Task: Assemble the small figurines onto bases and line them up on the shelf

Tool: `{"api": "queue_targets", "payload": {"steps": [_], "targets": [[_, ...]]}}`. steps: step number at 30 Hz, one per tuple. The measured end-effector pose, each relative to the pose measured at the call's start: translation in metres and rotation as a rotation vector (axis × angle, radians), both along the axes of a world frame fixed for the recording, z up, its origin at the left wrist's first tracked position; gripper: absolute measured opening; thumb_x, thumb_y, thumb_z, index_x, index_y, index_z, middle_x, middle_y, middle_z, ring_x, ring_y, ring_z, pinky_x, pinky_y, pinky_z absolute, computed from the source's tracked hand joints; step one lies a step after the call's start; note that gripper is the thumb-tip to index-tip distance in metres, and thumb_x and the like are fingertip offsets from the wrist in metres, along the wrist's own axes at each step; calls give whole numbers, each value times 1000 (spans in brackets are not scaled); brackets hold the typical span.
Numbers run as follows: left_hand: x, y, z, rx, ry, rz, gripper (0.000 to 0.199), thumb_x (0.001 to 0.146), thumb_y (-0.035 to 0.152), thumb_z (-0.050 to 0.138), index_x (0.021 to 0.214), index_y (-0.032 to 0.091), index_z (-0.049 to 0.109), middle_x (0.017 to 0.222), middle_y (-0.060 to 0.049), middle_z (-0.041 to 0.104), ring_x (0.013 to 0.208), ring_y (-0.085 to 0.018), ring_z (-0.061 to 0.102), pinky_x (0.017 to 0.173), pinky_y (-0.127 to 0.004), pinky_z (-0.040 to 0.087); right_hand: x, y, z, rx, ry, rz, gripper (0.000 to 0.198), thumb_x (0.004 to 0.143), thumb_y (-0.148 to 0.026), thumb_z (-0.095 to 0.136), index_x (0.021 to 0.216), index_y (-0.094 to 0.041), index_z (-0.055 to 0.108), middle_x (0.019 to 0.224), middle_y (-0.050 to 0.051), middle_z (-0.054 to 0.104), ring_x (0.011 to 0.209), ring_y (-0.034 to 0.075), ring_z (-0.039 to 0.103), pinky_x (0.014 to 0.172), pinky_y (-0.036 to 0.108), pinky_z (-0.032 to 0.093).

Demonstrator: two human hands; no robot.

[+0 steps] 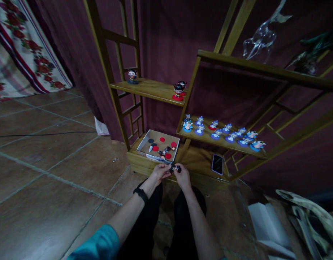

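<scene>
In front of the cardboard box (145,141), my two hands meet around a small black-haired figurine (177,168). My right hand (183,177) pinches the figurine, which lies sideways. The closed fingers of my left hand (161,172) grip a dark round base (171,168) at the figurine's other end; whether the two are joined I cannot tell. Inside the shallow box are loose red discs (162,139), dark discs (151,141) and several small figurines (166,150) lying on their sides.
The wooden shelf unit (155,91) carries figurines on bases: a dark-based one (132,76) and red-based ones (178,92) above, rows of blue ones (216,134) at right. A phone (217,164) lies on the bottom board. A glass deer (262,38) stands high up. A white box (269,224) sits on the floor.
</scene>
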State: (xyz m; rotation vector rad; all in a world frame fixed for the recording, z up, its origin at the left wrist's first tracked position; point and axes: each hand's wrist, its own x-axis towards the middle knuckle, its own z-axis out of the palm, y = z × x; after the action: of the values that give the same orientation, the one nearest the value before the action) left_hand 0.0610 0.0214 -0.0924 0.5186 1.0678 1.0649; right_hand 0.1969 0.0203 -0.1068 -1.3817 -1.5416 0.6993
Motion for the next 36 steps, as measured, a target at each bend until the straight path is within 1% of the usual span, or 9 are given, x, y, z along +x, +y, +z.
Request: {"api": "queue_targets", "payload": {"steps": [7,13,25,28,32,36], "targets": [[0,0,0,15,9,-10,23,59,26,74,63,11,57,57,-3,61,51,-10,58,52,-20,48,0,-1,2,-4,-7,7,24,68,-22,53,91,-23,61,88,4,63,82,18,57,78,31,42],[1,-1,-1,13,34,4,28,57,31,74,61,11,55,58,-4,62,50,-10,58,47,-19,46,-1,-2,3,-1,-70,23,25,69,-20,51,92,-21,60,88,4,63,82,17,58,76,30,44],[2,0,-5,14,77,-8,28,56,30,75,61,11,55,56,-2,60,50,-9,57,48,-18,45,0,-3,3,-2,-121,59,27,70,-18,49,95,-20,59,93,6,62,86,18,57,80,31,43],[2,0,-5,10,79,-18,27,59,29,73,61,11,54,55,-2,59,48,-9,57,47,-18,45,0,-3,4,-6,-117,59,28,70,-17,49,97,-20,59,95,6,62,88,18,57,82,32,43],[2,0,-2,-12,40,-55,21,66,26,68,66,11,54,58,-3,60,50,-10,58,48,-19,48,0,-2,4,0,-68,64,34,70,-18,50,103,-22,57,101,6,61,93,19,57,84,33,43],[2,0,-2,-45,7,-21,12,72,21,62,71,11,54,57,-3,59,50,-9,57,52,-23,52,-1,-1,0,-36,53,89,43,70,-22,53,113,-23,51,106,5,60,88,18,59,81,33,46]]}}
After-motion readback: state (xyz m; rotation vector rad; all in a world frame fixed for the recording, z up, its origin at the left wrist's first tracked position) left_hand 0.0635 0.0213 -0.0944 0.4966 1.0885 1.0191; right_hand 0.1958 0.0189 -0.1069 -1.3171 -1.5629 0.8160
